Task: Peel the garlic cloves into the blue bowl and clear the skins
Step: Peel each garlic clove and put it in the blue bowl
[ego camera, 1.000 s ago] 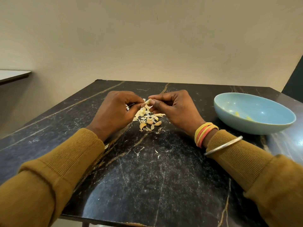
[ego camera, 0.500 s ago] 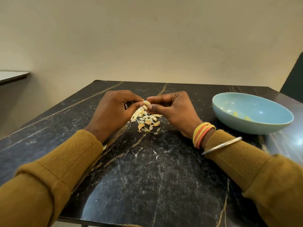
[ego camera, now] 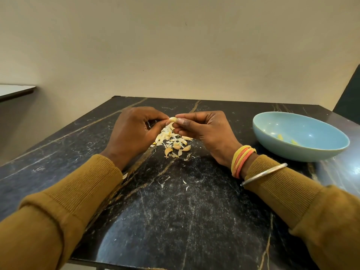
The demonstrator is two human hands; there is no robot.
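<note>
Both hands meet above the middle of the black marble table (ego camera: 175, 221); the left hand (ego camera: 134, 131) and the right hand (ego camera: 206, 131) each have fingers curled, and together they pinch a single garlic clove (ego camera: 173, 119) between thumb and fingertips, the clove held in the air just over the heap below. That heap is a pile of skins and cloves (ego camera: 171, 142), pale papery flakes mixed with a few unpeeled pieces, lying on the table directly beneath the hands; a few stray flakes (ego camera: 185, 183) lie nearer the person, apart from the pile.

The blue bowl (ego camera: 300, 151) stands on the table to the right, well apart from the pile and just beyond the right wrist; inside it lie a couple of yellowish peeled cloves (ego camera: 280, 137) on the bottom.

Both arms wear mustard sleeves (ego camera: 78, 193); the right wrist carries yellow and orange bands (ego camera: 242, 161) and, over the cuff, a thin metal bangle (ego camera: 264, 174).

Behind the table rises a plain beige wall (ego camera: 175, 45); at the far left the edge of a white surface (ego camera: 15, 90) shows, and a dark panel (ego camera: 349, 96) stands at the far right.
</note>
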